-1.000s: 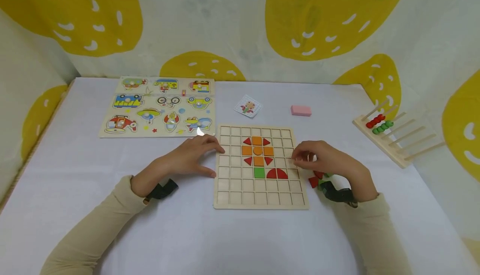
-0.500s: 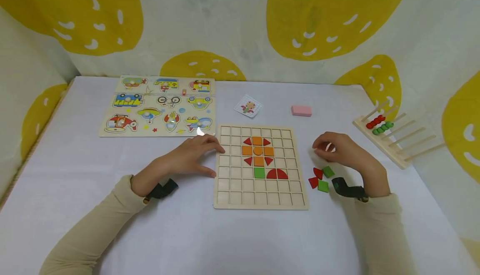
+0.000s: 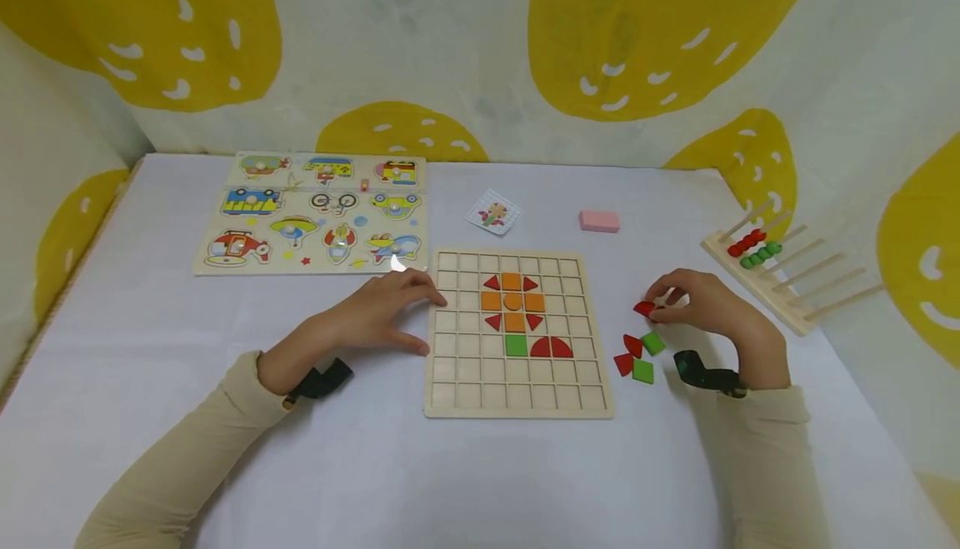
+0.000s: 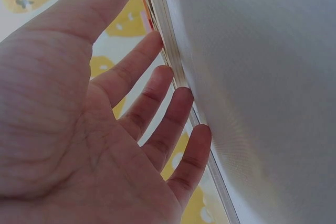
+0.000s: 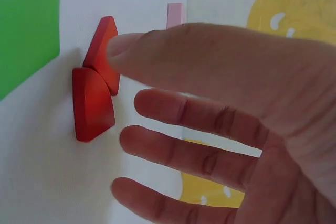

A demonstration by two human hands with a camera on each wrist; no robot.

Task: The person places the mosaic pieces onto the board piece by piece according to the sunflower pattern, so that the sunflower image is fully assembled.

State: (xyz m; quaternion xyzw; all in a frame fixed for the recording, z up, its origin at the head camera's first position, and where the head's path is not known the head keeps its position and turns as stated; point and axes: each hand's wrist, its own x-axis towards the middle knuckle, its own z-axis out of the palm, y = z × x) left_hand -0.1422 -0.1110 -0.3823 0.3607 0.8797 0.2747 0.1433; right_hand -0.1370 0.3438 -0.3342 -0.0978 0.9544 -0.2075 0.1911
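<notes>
In the head view, my left hand (image 3: pixel 382 311) rests at the left edge of the wooden grid board (image 3: pixel 468 371), fingers spread; the left wrist view shows its fingertips along the board's edge. On the board sit orange squares (image 3: pixel 511 282), red triangles (image 3: pixel 492 282), an orange circle (image 3: pixel 512 301), a green square (image 3: pixel 516 345) and two red quarter-circles (image 3: pixel 551 347). Right of the board, my right hand (image 3: pixel 701 307) pinches a red quarter-circle piece (image 5: pixel 107 59); the index finger is hidden behind the thumb. Another red quarter-circle (image 5: pixel 94 106) touches that piece.
Loose red (image 3: pixel 624 364) and green (image 3: pixel 642 371) pieces lie between the board and my right wrist. A vehicle puzzle (image 3: pixel 311 216) is at the back left, a pattern card (image 3: pixel 492 212) and pink block (image 3: pixel 599 221) behind the board, a bead peg rack (image 3: pixel 787 270) at the right.
My right hand has moved right, away from the board's right edge, and now has its thumb and index finger at a red piece. My left hand stays in place.
</notes>
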